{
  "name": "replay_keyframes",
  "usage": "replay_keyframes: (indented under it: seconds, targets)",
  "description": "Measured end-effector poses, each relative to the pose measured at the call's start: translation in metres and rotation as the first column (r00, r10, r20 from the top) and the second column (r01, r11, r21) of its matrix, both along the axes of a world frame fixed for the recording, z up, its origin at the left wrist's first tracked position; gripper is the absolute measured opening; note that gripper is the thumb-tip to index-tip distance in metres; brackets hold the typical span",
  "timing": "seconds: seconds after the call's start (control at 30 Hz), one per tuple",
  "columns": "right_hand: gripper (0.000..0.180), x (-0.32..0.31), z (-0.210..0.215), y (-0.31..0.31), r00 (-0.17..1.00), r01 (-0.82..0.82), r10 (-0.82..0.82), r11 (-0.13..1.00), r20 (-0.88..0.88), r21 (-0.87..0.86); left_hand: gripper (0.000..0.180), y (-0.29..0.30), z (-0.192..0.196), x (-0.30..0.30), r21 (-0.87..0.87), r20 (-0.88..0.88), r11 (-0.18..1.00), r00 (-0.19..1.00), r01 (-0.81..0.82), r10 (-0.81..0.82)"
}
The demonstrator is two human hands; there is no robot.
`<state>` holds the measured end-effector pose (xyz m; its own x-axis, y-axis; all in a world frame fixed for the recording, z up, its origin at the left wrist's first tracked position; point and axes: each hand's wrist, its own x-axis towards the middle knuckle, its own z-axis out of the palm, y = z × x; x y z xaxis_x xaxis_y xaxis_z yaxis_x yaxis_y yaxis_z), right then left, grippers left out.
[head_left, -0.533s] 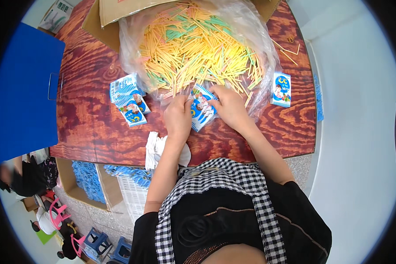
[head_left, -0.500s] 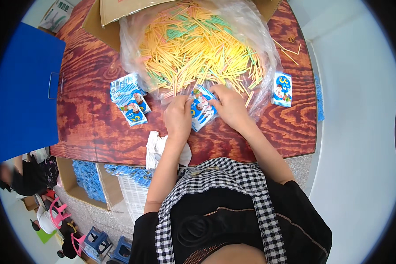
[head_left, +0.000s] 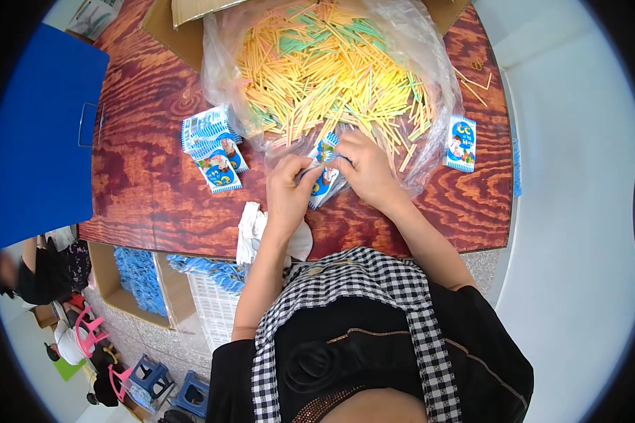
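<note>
Between my two hands is a small blue-and-white printed packet (head_left: pixel 320 189), partly covered by my fingers. My left hand (head_left: pixel 289 189) pinches its left side, and my right hand (head_left: pixel 363 166) grips the upper right part. The fingertips of both hands nearly meet over its middle. Just beyond them lies a large heap of thin yellow, orange, green and pink sticks (head_left: pixel 324 77) on a clear plastic bag (head_left: pixel 441 92). Several similar packets (head_left: pixel 215 148) are stacked to the left, and a single packet (head_left: pixel 461 144) lies to the right.
The sticks' bag spills from a cardboard box (head_left: pixel 169 35) on the red wood-grain table (head_left: pixel 141 197). A white cloth (head_left: pixel 250 233) lies at the near edge by my left forearm. Below stand a carton of blue packets (head_left: pixel 140 282) and a white crate (head_left: pixel 215 307). Other people sit at the lower left.
My hands have drawn closer together over the packet, covering more of its middle. The whole view has shifted slightly, with the table things appearing a little further right.
</note>
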<state>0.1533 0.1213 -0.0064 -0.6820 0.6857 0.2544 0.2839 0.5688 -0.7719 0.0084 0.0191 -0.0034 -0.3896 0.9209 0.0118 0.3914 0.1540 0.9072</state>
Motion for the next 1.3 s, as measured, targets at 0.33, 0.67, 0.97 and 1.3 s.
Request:
replay_keyframes:
  seconds: [0.33,0.67,0.97,1.3]
  targets:
    - [0.013,0.001,0.005,0.019,0.996,0.012,-0.02,0.995,-0.085,-0.098,0.006,-0.002,0.003,-0.006,-0.001,-0.27,0.991,0.954,0.132,-0.128]
    - [0.027,-0.014,0.018,0.029,0.989,-0.1,0.086,0.988,0.12,0.121,0.008,-0.107,0.051,-0.025,-0.338,-0.143,0.906,0.937,0.257,-0.319]
    - [0.014,-0.011,-0.009,0.005,0.972,-0.225,0.178,0.9,0.155,0.373,0.009,-0.09,0.054,-0.026,-0.101,-0.066,0.968,0.97,0.228,-0.235]
    - [0.017,-0.015,0.009,0.044,0.997,-0.051,0.028,0.935,0.071,0.351,0.008,-0.068,0.059,-0.027,-0.102,0.024,0.987,0.992,0.123,-0.121]
